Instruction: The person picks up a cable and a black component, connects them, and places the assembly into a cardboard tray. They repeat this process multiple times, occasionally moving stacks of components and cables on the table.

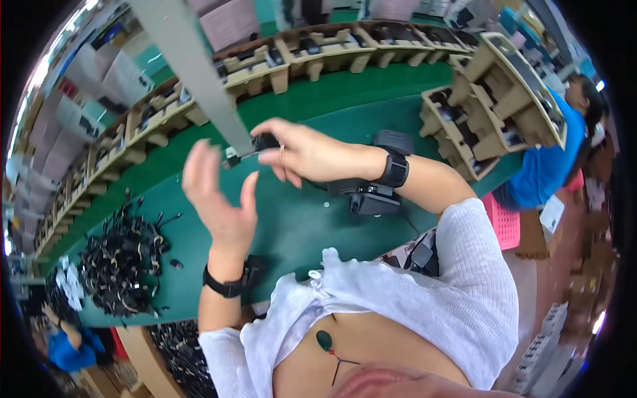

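Observation:
My right hand (pixel 315 154) has its thumb and fingers closed round a small black piece (pixel 267 142), mostly hidden by the fingers, so its kind does not show. It is held beside the foot of a grey metal post (pixel 215 99). To the left, my left hand (pixel 222 209) is raised over the green table (pixel 285 225) with fingers and thumb apart and nothing in it. Its fingertips are smeared by motion. Below my right wrist sit black boxy devices (pixel 375 201). A tangled heap of black cables (pixel 126 262) lies left of my left hand.
Moulded brown trays (pixel 318 50) holding black parts line the far side in a curve. More trays (pixel 494 99) are stacked at right, beside a person in blue (pixel 544 159). A pink basket (pixel 503 222) stands near my right elbow. Another person (pixel 70 345) is at lower left.

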Demonstrator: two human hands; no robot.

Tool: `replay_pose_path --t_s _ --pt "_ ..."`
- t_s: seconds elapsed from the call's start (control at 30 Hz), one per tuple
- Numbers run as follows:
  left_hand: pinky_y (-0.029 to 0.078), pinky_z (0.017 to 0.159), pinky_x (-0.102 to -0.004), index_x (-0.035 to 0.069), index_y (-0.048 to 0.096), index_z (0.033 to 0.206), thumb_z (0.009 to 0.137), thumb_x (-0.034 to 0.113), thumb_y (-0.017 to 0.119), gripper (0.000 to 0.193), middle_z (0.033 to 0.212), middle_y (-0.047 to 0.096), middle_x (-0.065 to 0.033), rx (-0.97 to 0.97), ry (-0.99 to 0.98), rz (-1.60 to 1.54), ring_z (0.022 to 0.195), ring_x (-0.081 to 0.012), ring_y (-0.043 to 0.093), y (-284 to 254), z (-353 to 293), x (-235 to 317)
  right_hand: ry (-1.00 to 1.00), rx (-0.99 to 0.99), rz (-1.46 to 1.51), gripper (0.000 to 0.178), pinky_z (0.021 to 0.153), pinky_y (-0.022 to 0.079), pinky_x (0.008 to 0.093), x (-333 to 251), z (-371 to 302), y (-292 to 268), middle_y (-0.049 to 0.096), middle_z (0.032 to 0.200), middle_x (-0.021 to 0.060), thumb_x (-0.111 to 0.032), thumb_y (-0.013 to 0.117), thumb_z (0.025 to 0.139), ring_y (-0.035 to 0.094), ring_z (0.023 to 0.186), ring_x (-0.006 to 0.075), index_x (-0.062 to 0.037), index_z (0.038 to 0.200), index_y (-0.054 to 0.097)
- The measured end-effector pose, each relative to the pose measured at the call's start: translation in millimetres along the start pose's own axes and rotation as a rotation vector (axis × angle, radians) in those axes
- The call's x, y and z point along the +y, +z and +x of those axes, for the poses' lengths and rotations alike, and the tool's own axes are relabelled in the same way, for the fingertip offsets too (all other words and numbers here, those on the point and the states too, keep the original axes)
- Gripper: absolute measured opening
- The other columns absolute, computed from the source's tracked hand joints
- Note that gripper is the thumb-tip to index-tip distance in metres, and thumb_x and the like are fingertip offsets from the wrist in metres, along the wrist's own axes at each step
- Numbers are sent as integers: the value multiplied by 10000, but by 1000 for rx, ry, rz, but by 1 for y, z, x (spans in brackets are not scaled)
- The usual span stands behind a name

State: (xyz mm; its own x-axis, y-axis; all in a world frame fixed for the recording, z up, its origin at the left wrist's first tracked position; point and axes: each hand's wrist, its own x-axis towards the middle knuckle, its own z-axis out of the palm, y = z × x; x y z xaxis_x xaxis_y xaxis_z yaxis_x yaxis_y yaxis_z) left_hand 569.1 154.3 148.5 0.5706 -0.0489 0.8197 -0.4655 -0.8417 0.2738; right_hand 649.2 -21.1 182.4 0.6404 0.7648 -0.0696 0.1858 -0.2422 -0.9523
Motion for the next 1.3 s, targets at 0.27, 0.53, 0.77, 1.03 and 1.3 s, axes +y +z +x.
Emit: replay_pose_path --t_s 0.27,0.53,0.77,1.03,1.3 --pt "418 517 -222 -1 569 998 963 182 494 201 627 572 -33 -1106 -642 -1326 494 -89 506 61 -18 55 -200 172 487 227 517 429 240 -7 -27 -11 516 770 35 -237 446 987 473 533 89 -41 1101 424" --pt "363 483 -189 36 563 944 939 127 492 116 666 522 2 -664 -820 -1329 535 -56 458 73 -26 33 -403 -69 -420 415 922 459 393 19 -59 -14 486 1312 187 -119 568 891 552 1130 288 -123 1297 479" --pt "449 581 -232 16 550 980 868 2 530 115 833 617 -65 -614 -823 -1351 640 -117 565 100 -24 25 -47 62 -599 544 638 527 377 8 -55 -10 564 1044 284 -39 539 843 652 717 317 3 1349 343" --pt "480 722 -239 -5 410 1141 905 -2 523 262 961 563 -98 -282 -852 -1126 774 -127 570 131 -19 -29 -113 833 -1315 243 589 512 408 37 -7 -133 637 796 133 -222 560 870 637 715 330 -20 1005 568" --pt "493 698 -233 -6 433 1167 897 -33 499 279 1037 536 -95 -378 -771 -884 752 -107 566 150 -58 -54 485 930 -1534 306 704 491 462 83 36 -343 656 881 168 -355 539 878 629 845 352 -67 963 601"
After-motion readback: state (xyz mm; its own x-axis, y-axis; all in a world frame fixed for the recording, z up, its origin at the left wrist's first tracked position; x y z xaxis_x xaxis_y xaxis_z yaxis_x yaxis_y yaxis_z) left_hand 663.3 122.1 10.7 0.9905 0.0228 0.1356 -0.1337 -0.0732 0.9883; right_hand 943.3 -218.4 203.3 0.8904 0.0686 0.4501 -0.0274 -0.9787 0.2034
